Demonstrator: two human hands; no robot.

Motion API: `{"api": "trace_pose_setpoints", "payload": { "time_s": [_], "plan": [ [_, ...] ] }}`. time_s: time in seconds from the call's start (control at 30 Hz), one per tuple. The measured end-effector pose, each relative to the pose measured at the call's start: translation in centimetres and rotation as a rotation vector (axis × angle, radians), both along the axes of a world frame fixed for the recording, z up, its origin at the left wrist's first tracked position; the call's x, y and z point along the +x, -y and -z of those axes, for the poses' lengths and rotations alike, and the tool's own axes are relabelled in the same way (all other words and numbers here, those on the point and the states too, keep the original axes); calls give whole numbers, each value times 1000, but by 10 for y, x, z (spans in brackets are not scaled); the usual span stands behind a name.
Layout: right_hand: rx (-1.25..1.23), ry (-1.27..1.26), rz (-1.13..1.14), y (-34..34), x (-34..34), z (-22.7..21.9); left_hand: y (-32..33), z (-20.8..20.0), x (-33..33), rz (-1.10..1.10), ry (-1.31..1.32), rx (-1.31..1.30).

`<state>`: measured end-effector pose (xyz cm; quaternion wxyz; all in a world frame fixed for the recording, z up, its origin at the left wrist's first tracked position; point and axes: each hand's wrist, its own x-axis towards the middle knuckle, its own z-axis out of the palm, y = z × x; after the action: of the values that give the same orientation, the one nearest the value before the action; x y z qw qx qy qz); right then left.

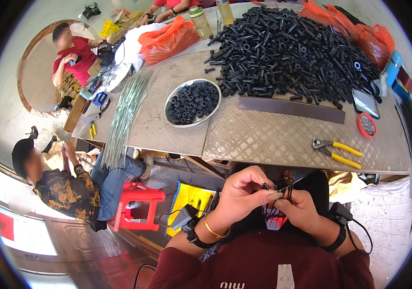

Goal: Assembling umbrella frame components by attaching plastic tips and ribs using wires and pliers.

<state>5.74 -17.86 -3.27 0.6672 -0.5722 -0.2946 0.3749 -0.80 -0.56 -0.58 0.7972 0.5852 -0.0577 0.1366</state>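
My left hand (245, 196) and my right hand (302, 210) meet in front of my body, just below the table's near edge. Thumb and fingers of the left are pinched on a thin dark wire-like piece (264, 185). The fingers of the right close around a small bunch of dark thin pieces (287, 182), whose exact kind is too small to tell. Both thumbs nearly touch. Beyond my hands, pliers (337, 152) with yellow handles lie on the table (167, 139).
A big heap of black tubular parts (287, 53) covers the far right, behind a flat dark strip (292, 110). Nearby are a bowl (166, 110) of black rings, a bundle of thin wires (125, 115), a red dish (361, 126) and a phone (366, 103). Other people sit left and far; a red stool (141, 195) stands left.
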Motion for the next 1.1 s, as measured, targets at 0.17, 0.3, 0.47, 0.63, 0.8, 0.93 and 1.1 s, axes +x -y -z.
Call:
{"api": "trace_pose_setpoints", "payload": {
  "time_s": [0.17, 0.3, 0.47, 0.63, 0.8, 0.93, 1.1],
  "plan": [
    [24, -72, 42, -8, 8, 3, -43, -10, 11, 1, -25, 242],
    [38, -136, 30, -10, 11, -1, -154, -18, 42, -848, -270, 859],
    [63, -154, -26, -12, 14, -2, -217, 2, 68, -783, -340, 1624],
    [61, -174, -25, -8, 15, -3, -221, 14, 76, -758, -225, 1633],
    [63, -188, -37, 0, 15, -3, -206, -8, 67, -793, -143, 1337],
    [84, -154, -22, -2, 11, -3, -171, -22, 60, -583, -132, 640],
    [-37, 91, -26, -3, 11, -2, -117, -33, 52, -225, -220, 297]
  ]
}}
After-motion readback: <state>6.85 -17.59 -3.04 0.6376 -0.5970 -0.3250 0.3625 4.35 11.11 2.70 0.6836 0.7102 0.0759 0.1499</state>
